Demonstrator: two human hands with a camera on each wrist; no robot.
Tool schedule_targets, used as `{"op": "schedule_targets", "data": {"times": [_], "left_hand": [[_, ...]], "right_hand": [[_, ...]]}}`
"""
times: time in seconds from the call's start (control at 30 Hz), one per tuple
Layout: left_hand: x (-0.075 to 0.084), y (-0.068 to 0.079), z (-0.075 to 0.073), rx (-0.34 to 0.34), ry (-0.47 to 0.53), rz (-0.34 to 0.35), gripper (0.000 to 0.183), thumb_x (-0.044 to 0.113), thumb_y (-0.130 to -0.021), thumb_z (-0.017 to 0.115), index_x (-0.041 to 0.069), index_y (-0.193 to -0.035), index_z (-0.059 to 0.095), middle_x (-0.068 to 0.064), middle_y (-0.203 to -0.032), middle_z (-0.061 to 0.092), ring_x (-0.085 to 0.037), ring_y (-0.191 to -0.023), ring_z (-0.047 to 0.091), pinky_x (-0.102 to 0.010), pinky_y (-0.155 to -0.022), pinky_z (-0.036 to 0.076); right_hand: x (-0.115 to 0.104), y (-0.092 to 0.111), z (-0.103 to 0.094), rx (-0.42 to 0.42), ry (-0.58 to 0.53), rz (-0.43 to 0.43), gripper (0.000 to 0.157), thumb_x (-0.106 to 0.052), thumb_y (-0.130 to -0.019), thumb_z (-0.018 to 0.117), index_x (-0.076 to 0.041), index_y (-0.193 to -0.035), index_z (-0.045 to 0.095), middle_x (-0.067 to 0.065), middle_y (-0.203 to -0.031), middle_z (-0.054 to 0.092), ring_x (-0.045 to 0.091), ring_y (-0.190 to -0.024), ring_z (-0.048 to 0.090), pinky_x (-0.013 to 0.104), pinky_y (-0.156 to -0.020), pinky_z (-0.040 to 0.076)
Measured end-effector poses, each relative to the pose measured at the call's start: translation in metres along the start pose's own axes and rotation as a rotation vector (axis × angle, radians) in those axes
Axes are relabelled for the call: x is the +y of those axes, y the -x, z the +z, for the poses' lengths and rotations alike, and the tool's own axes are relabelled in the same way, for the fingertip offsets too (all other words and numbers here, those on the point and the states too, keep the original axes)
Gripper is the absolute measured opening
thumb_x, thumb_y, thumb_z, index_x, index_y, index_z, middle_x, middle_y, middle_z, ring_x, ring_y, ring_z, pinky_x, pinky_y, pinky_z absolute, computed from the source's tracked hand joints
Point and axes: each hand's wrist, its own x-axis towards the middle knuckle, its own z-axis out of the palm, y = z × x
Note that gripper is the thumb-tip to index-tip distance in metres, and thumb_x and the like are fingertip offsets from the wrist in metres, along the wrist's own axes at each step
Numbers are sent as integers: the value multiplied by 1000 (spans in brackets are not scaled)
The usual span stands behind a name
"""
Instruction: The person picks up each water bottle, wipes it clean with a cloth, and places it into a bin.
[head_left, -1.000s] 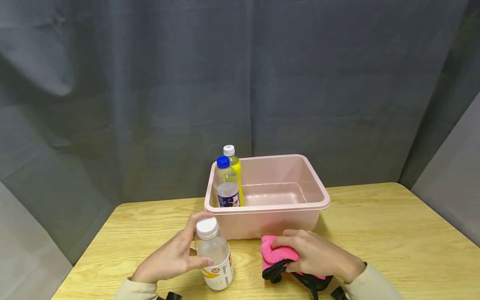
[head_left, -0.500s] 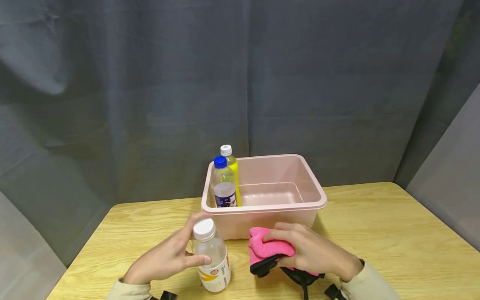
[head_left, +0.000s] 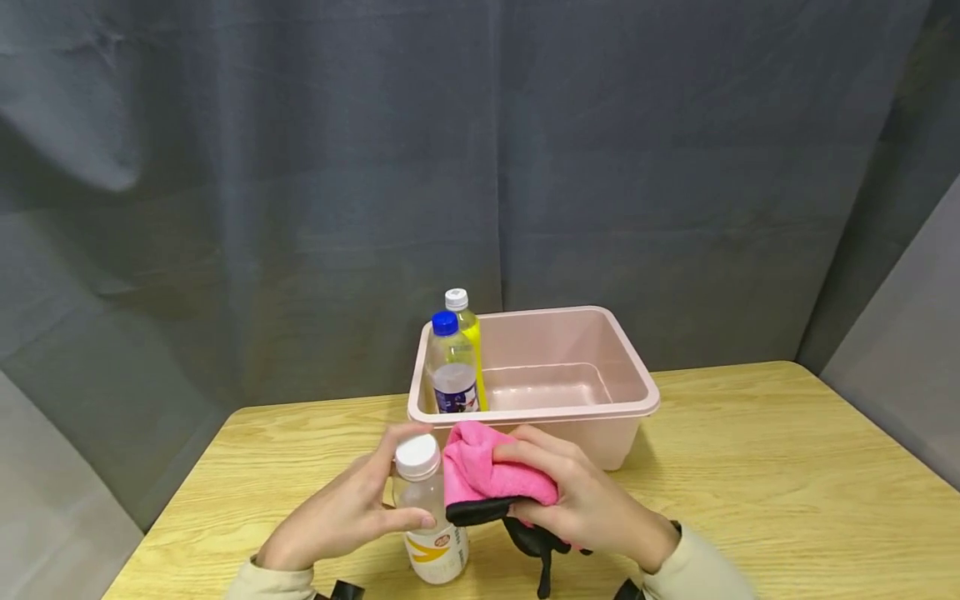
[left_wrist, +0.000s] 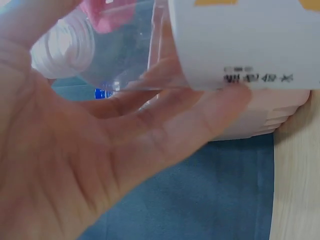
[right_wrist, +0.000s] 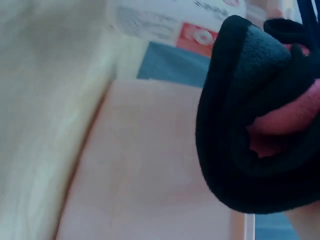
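Observation:
My left hand [head_left: 352,508] grips a clear plastic bottle [head_left: 438,554] with a white cap and a white-and-yellow label, thumb on the near side. It stands upright on the table. My right hand [head_left: 573,496] pinches a folded pink cloth [head_left: 480,471] with black edging and a dangling black strap. The cloth is held up off the table, just right of the bottle's neck and shoulder; whether they touch I cannot tell. In the left wrist view, fingers lie along the bottle [left_wrist: 245,45], with pink cloth [left_wrist: 110,15] behind its shoulder. The right wrist view shows the cloth's black edge [right_wrist: 215,135].
Behind both hands a pale pink plastic tub [head_left: 540,421] sits on the wooden table [head_left: 750,475]. At its left end stand a blue-capped bottle [head_left: 453,379] and a white-capped bottle of yellow liquid [head_left: 471,333]. A grey curtain [head_left: 637,183] hangs at the back.
My right hand has lifted the pink cloth and brought it left, from the table in front of the tub to beside the bottle. My left hand stays on the bottle.

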Motion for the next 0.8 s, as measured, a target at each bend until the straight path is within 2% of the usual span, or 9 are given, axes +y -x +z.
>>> {"op": "schedule_targets", "data": {"times": [0.17, 0.27, 0.37, 0.5, 0.7, 0.8], "left_hand": [[2, 0, 2, 1, -33, 3, 77, 26, -89, 80, 23, -147, 29, -8, -141, 53, -24, -122, 57, -49, -101, 50], [3, 1, 3, -2, -48, -3, 79, 23, -89, 81, 23, -148, 27, -8, -140, 53, -25, -122, 56, -48, -101, 50], [4, 2, 4, -19, 6, -15, 81, 15, -89, 80, 22, -148, 25, -13, -137, 53, -30, -120, 56, -41, -90, 57], [5, 3, 3, -59, 143, -45, 82, 8, -90, 77, 19, -150, 23, -21, -137, 49, -42, -120, 54, -29, -75, 59], [4, 4, 1, -74, 179, -79, 81, 13, -92, 77, 16, -151, 21, -21, -135, 49, -43, -118, 54, -28, -76, 59], [3, 4, 2, -75, 179, -69, 81, 12, -91, 77, 17, -150, 22, -20, -134, 50, -41, -117, 55, -28, -77, 59]], "right_hand": [[-3, 3, 7, -33, 16, 30, 51, 4, -77, 80, -9, -124, 64, 4, -113, 60, 15, -96, 60, 26, -82, 54], [-5, 3, 8, -47, 33, 50, 50, 4, -78, 79, -10, -123, 65, 3, -112, 60, 14, -95, 60, 24, -81, 54], [-7, 2, 8, -60, 54, 56, 47, 3, -78, 79, -12, -121, 66, 2, -111, 60, 12, -93, 59, 23, -80, 53], [-9, 1, 7, -75, 89, 60, 44, 2, -78, 79, -14, -117, 67, 0, -109, 60, 11, -92, 59, 23, -79, 53], [-11, 2, 8, -100, 153, 65, 43, 0, -75, 81, -18, -112, 68, -5, -101, 56, 6, -81, 54, 15, -73, 48], [-12, 3, 10, -127, 207, 61, 42, -2, -73, 82, -22, -107, 68, -8, -95, 51, 2, -74, 49, 11, -67, 42]]}}
